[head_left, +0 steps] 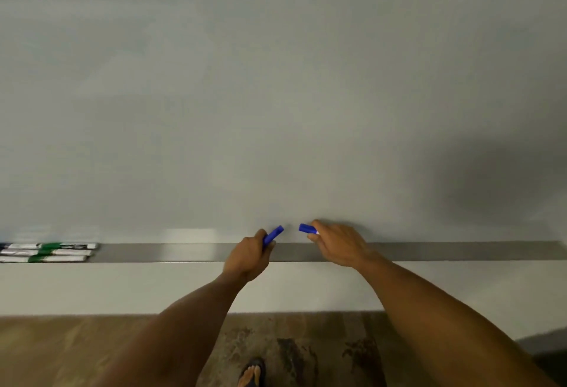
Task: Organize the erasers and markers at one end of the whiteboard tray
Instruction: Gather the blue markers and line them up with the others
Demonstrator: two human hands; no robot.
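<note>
A grey whiteboard tray runs across the view below the whiteboard. Three white markers with green bands lie side by side at its far left end. My left hand is closed around a blue marker whose blue end points up and right. My right hand grips a second blue-ended marker, its blue end pointing left. The two blue ends face each other a short gap apart, just above the tray's middle. No eraser is in view.
Below the tray is a white wall strip, then a brown patterned floor. A foot in a sandal shows at the bottom. A dark shadow falls on the board at the right.
</note>
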